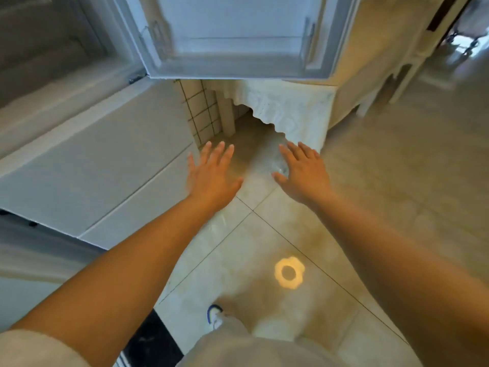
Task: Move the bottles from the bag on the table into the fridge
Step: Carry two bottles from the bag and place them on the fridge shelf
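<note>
While the fridge door (232,35) stood open, left hand (211,176) and right hand (304,173) hung spread, holding nothing.

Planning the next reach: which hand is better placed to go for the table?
Right, probably. The right hand hangs open beside the cloth-covered table; the left hand, also open, is nearer the fridge. No bag or bottle shows.

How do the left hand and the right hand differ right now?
The left hand is in front of the white fridge drawers; the right hand is over the tiled floor, below the tablecloth edge. The left hand's fingers point straight up the picture; the right hand's fingers slant up and left. Both are open, fingers spread, holding nothing.
</note>
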